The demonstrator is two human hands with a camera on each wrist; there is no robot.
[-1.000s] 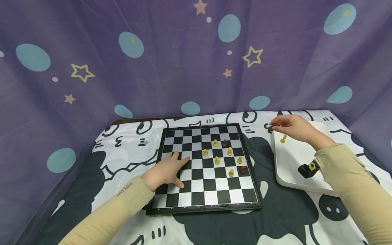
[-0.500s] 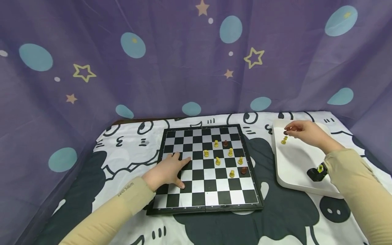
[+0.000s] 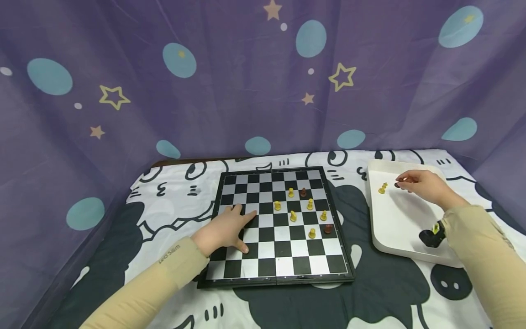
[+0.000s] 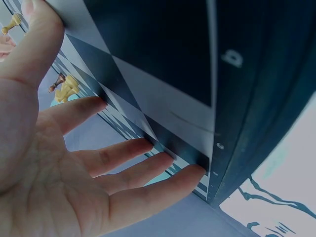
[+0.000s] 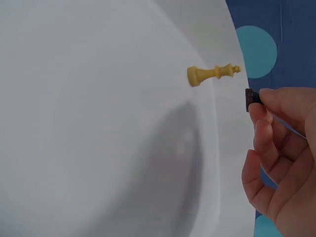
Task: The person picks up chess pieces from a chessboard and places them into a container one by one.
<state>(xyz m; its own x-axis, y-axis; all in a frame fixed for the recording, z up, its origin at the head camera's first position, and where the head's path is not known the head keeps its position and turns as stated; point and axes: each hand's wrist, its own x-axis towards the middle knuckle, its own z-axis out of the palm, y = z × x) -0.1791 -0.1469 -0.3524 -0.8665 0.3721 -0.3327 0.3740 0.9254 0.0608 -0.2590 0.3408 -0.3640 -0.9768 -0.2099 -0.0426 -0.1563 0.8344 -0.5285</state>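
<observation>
My left hand (image 3: 223,230) lies with spread fingers on the left side of a black-and-white chessboard (image 3: 282,249). In the left wrist view its fingertips (image 4: 195,173) reach the squares beside the lettered border. My right hand (image 3: 425,186) is over a white tray (image 3: 394,233) and pinches a dark chess piece (image 5: 252,98) between thumb and fingers. Only the base of that piece shows; the rest is hidden in the grip. A yellow chess king (image 5: 202,75) lies on its side in the tray, left of the right hand.
Several yellow chess pieces (image 3: 310,204) and two reddish-brown ones, a far piece (image 3: 303,192) and a near piece (image 3: 328,228), stand on the board's right half. A cartoon-patterned cloth (image 3: 172,183) covers the table. Behind it hangs a purple curtain (image 3: 230,114).
My right hand has moved right from the tray's far left edge to over its inside, carrying the dark chess piece. The left hand stays on the board.
</observation>
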